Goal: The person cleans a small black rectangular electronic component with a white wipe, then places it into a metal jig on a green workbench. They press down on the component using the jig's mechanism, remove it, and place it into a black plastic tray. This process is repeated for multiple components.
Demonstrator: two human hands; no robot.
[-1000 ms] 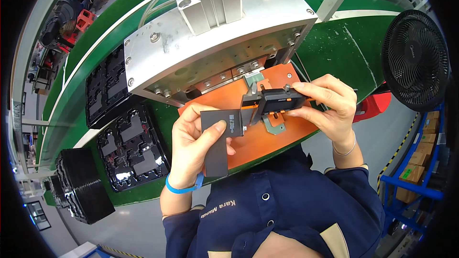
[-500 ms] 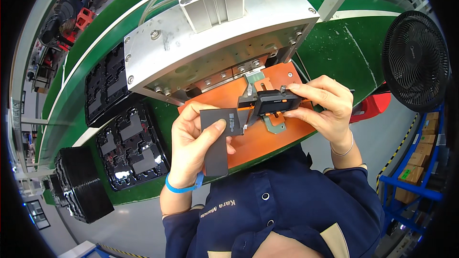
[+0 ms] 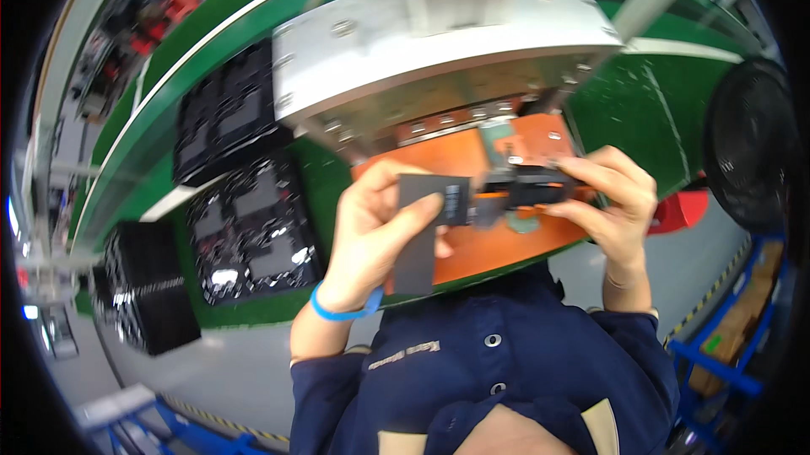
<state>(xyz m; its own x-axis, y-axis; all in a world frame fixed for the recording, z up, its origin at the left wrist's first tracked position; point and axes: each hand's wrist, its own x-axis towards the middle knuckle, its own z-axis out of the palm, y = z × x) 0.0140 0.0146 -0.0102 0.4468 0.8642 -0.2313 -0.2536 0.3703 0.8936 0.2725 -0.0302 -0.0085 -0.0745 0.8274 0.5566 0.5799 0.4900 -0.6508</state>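
My left hand (image 3: 364,231) is closed on a flat, dark-grey L-shaped battery (image 3: 415,257), thumb on its face near a small printed code. The battery's short arm reaches right, to the left end of a small black block (image 3: 540,185) with orange inserts. Blur hides whether the two touch. My right hand (image 3: 616,202) pinches that block's right end between thumb and fingers. Both pieces are held over an orange plate (image 3: 472,261) in front of a silver metal press (image 3: 447,59). A green piece (image 3: 498,136) shows on the plate, behind the block.
Black trays with grey flat pieces (image 3: 253,231) lie at left, beside a stack of black trays (image 3: 152,286). A black fan (image 3: 747,143) and a red object (image 3: 682,210) are at right. Cartons sit on a blue rack (image 3: 734,320) at lower right.
The whole view has shifted and blurred, so the press and hands appear farther right. The block's face looks narrower, as if tilted. Both hands keep their holds.
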